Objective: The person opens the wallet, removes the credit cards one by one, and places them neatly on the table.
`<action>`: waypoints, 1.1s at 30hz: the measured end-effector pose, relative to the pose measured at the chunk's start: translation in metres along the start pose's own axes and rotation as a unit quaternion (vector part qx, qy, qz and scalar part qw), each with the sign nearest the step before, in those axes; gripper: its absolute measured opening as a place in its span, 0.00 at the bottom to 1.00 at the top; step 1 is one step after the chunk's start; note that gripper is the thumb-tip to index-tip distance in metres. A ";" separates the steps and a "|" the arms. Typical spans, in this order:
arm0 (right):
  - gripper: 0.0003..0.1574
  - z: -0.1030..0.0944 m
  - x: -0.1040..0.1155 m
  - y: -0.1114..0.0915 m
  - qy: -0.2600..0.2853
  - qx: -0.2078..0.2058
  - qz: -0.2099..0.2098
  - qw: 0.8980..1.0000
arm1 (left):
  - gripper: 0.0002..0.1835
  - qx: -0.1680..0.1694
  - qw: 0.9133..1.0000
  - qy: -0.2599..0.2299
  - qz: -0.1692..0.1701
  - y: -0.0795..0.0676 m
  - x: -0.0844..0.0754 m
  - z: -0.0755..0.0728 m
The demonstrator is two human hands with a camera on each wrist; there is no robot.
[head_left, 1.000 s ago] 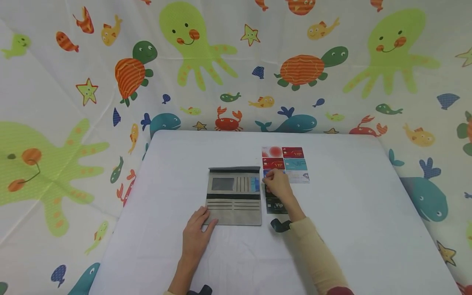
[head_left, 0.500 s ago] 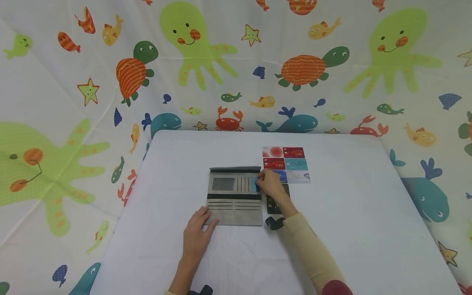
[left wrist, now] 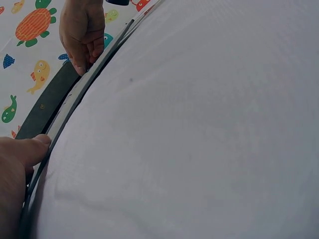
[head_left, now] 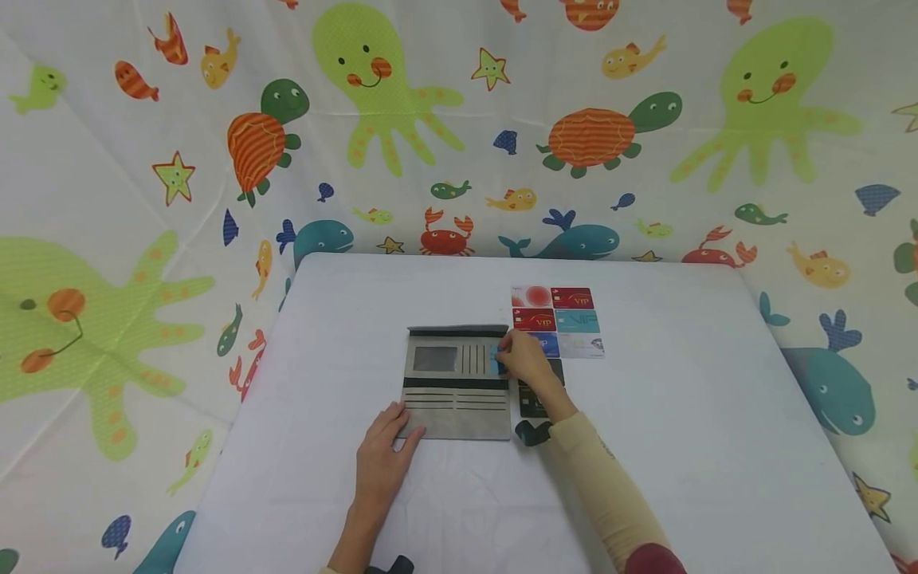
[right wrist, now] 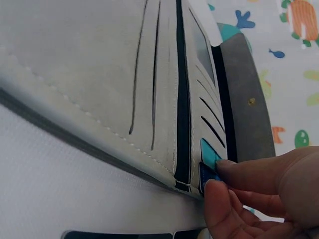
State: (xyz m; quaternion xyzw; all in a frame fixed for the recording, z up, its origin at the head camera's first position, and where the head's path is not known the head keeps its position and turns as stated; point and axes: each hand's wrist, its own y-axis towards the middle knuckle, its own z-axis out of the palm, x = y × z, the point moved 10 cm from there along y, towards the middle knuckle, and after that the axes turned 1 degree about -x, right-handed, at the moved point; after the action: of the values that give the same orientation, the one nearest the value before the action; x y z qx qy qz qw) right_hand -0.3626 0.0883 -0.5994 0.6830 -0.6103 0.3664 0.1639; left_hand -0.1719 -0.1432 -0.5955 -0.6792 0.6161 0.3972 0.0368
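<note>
An unfolded grey wallet [head_left: 453, 422] lies on the white table, its slotted inside facing up. At its right edge my right hand [head_left: 529, 360] pinches a dark blue card [right wrist: 205, 175] between thumb and finger. That card sits partly in a slot, just beside a turquoise card [right wrist: 209, 152] showing in the neighbouring slot. My left hand [head_left: 382, 454] rests at the wallet's lower left corner, fingers along the left side and thumb on the front edge. In the left wrist view, the left thumb [left wrist: 39, 145] lies on the wallet's rim.
Right of the wallet, several cards lie in rows, among them a red VIP card [head_left: 572, 298], a light blue card [head_left: 578, 321] and a white card [head_left: 581, 345]. Black cards [head_left: 532, 403] lie partly under my right forearm. A patterned cloth [head_left: 445, 143] hangs behind the table.
My right hand has moved left from beside the card rows onto the wallet's right edge and stayed there over the last half second. My left hand has kept its place.
</note>
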 end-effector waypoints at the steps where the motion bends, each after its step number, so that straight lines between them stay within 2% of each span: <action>1: 0.13 0.000 0.000 0.000 0.000 0.002 -0.001 1.000 | 0.24 0.000 1.000 0.000 0.000 0.000 0.000 0.000; 16: 0.14 0.005 0.006 0.002 -0.005 0.014 -0.022 1.000 | 0.24 0.008 1.000 0.005 -0.011 0.001 0.001 0.001; 26: 0.11 0.007 0.005 0.007 -0.007 0.018 0.002 1.000 | 0.24 0.006 1.000 0.002 -0.010 0.000 0.002 0.002; 33: 0.09 0.004 0.003 0.010 -0.001 -0.004 0.016 1.000 | 0.24 0.009 1.000 -0.003 -0.013 0.000 0.002 0.002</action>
State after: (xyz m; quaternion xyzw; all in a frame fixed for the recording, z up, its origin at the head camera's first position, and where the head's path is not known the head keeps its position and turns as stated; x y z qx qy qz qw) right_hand -0.3708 0.0817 -0.6023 0.6727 -0.6227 0.3662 0.1600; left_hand -0.1731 -0.1440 -0.5983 -0.6855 0.6108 0.3932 0.0501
